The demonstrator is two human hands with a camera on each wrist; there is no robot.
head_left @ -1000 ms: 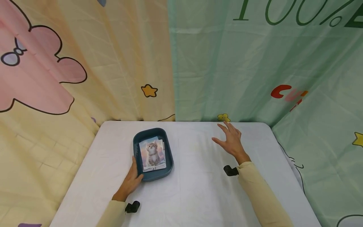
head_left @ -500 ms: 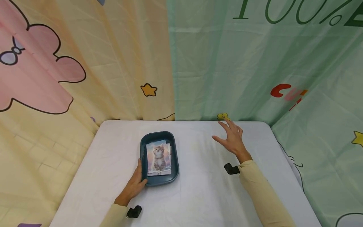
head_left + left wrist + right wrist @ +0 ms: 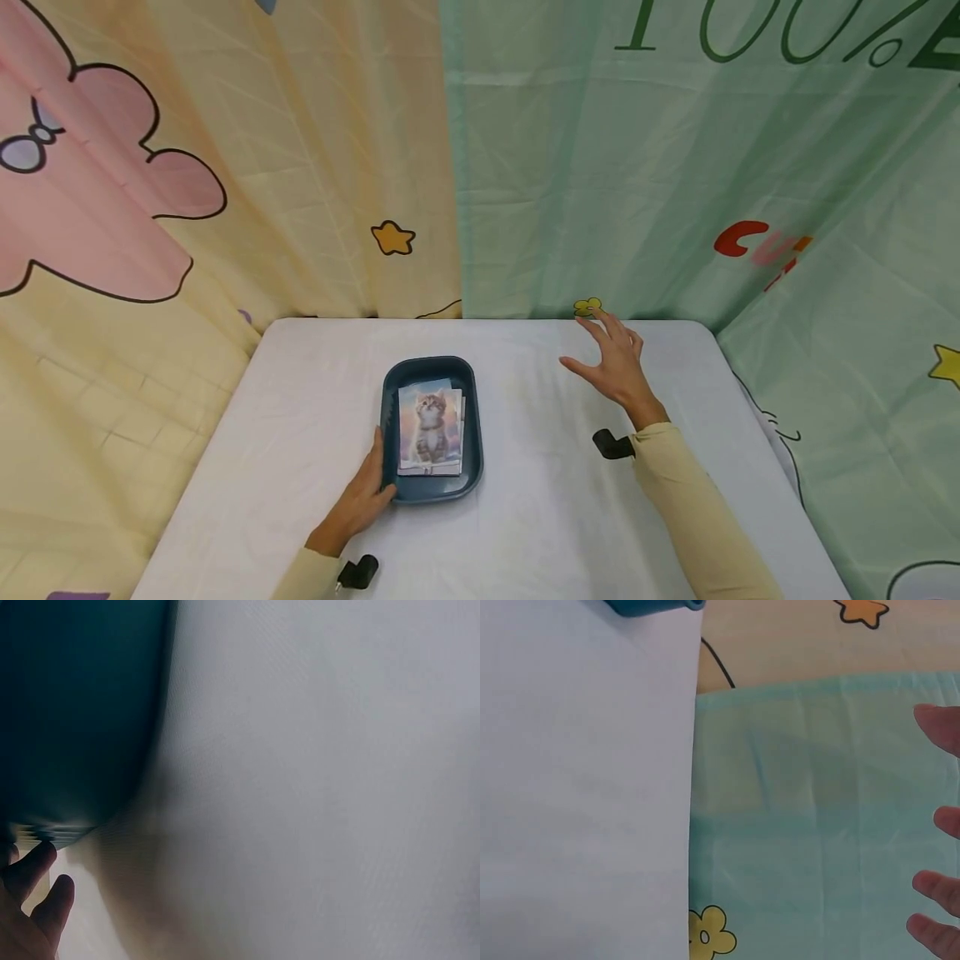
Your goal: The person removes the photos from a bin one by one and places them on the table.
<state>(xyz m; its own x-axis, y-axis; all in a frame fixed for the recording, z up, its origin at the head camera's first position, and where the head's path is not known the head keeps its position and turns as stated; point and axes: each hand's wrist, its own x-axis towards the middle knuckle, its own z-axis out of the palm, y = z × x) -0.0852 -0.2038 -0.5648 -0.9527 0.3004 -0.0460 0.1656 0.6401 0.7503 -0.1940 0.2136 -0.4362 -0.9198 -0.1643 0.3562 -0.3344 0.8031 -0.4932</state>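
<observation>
Well left of spread right hand (image 3: 617, 372), blue tray (image 3: 435, 490), left hand (image 3: 358, 500) pinching its edge.

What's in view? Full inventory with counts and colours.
tray: 1, dark blue-green, left of table's middle
cards: stack, count unclear, pastel kitten picture on top, inside tray
table: 1, white-covered, below the hands
cloth backdrop: panel count unclear, yellow and green with cartoon prints, around table
wrist devices: 2, black, one by each wrist
sleeves: 2, pale yellow, on forearms
left hand: 1, bare, gripping tray's left side
right hand: 1, bare, holding nothing, toward table's far right
</observation>
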